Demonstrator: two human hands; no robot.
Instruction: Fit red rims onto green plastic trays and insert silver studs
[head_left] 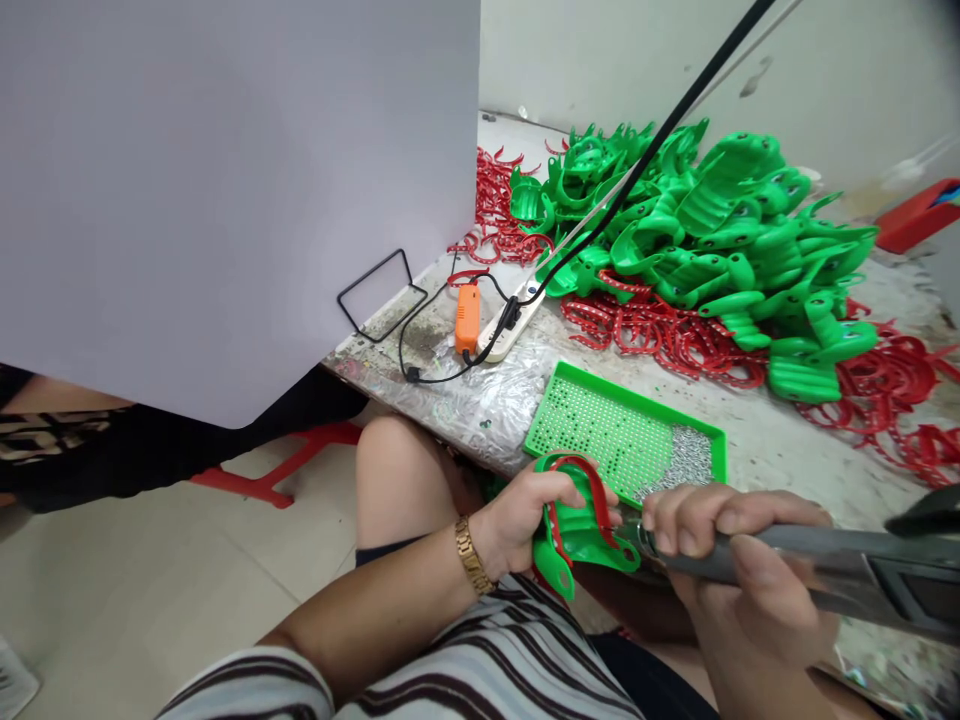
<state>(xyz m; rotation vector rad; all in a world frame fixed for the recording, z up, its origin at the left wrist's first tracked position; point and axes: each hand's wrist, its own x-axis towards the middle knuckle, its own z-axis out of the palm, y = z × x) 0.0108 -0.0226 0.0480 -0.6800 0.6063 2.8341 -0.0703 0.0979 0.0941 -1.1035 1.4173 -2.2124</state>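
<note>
Left-hand fingers (517,515) clench a green impression tray (581,535) above the person's knee (394,470), its handle pointing near and its long axis tilted, a red strip (592,490) along its rim. Right-hand fingers (739,510) grip a gray tool (825,550) pointing left at the tray. Beyond, on the tabletop (787,470), lie a green perforated board (600,400), then heaped green trays (720,230) and red strips (660,340).

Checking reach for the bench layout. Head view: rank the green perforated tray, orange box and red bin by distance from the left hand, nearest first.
From the left hand:
1. green perforated tray: on the bench, just ahead and to the right.
2. orange box: on the bench, ahead and slightly left.
3. red bin: far right, near the wall.
</note>
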